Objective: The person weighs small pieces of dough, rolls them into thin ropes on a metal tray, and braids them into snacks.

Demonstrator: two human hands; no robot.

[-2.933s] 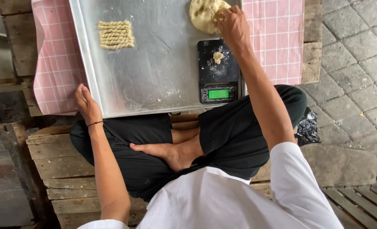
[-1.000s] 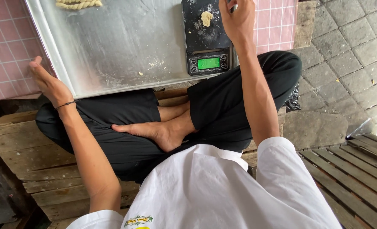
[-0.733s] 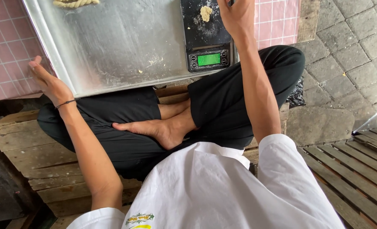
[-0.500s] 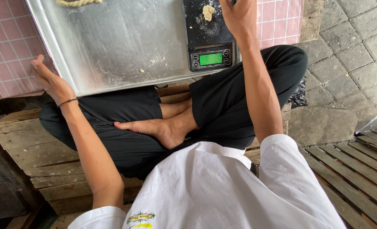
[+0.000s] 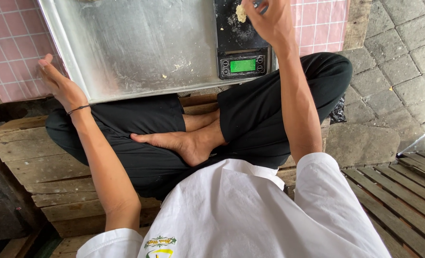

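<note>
The person sits cross-legged on a wooden pallet bench [image 5: 31, 157], looking down over a white shirt and black trousers, with one bare foot [image 5: 184, 143] tucked in front.

The right hand [image 5: 270, 21] reaches forward from a nearly straight arm, the forearm running up from the knee to the top edge of the view. It hovers over the platform of a black digital kitchen scale [image 5: 239, 43], wrist slightly bent, fingers curled inward and pinched together next to a small lump of pale dough [image 5: 241, 13] that lies on the scale's platform. The fingertips are cut off by the top of the frame, so whether they actually grip the dough or only touch it cannot be told. Crumbs are scattered on the black platform around the lump, and the scale's green display is lit.

The left hand [image 5: 59, 83] is stretched out to the side, arm bent at the elbow, a thin dark band round the wrist. Its palm faces inward and the fingers are loosely extended, resting against the left edge of a large metal baking tray [image 5: 136, 48]; the hand is released, grasping nothing, only steadying or touching the rim.

The tray lies on a pink checked cloth [image 5: 7, 43], and the scale sits on the tray's right end. Grey paving stones [image 5: 394, 57] lie to the right.
</note>
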